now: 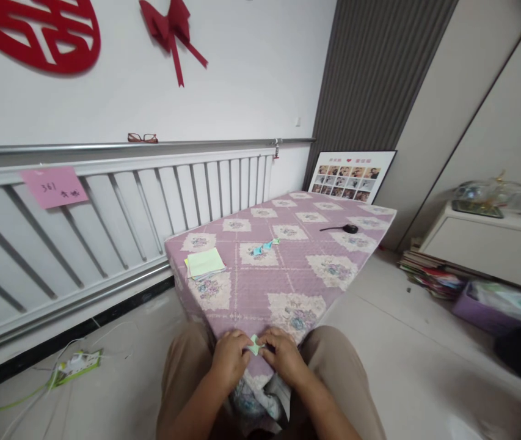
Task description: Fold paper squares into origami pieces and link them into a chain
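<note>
A small piece of folded light green paper (255,346) sits between my two hands at the near edge of the cloth-covered table. My left hand (231,359) pinches its left side between thumb and fingers. On the opposite side, my right hand (283,353) grips the paper the same way. Further up the table lie small folded blue papers (262,247) and a folded green one (276,241), in a slanting row. To the left rests a stack of square paper sheets (205,263), pale green on top.
A purple floral tablecloth (251,293) covers the table. A black object with a thin cord (350,228) lies on its far right. The white radiator (150,195) lines the left wall, with glasses (142,138) above. A power strip (77,365) lies on the floor.
</note>
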`<state>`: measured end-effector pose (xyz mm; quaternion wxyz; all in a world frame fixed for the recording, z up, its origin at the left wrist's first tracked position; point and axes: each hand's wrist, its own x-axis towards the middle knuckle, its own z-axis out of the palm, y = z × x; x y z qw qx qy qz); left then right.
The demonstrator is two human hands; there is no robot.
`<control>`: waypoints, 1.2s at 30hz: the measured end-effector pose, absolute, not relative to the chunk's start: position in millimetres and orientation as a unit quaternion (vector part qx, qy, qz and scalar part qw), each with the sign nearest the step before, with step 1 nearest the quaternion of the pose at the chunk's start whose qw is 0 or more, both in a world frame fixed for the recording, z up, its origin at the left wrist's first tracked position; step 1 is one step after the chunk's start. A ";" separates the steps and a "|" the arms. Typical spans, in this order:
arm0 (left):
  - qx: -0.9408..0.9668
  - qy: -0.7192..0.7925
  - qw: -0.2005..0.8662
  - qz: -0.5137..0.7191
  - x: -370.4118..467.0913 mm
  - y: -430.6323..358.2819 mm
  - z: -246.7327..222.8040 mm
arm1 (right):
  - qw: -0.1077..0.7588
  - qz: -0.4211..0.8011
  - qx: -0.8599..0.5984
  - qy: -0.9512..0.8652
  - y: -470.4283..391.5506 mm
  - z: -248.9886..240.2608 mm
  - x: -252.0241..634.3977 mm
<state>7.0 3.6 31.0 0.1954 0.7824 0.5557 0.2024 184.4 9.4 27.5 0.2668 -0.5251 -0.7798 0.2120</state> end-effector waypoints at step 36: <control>0.805 0.524 0.167 0.225 5.8 13.9 5.3 | 0.273 0.185 -0.548 -0.769 12.0 21.8 174.5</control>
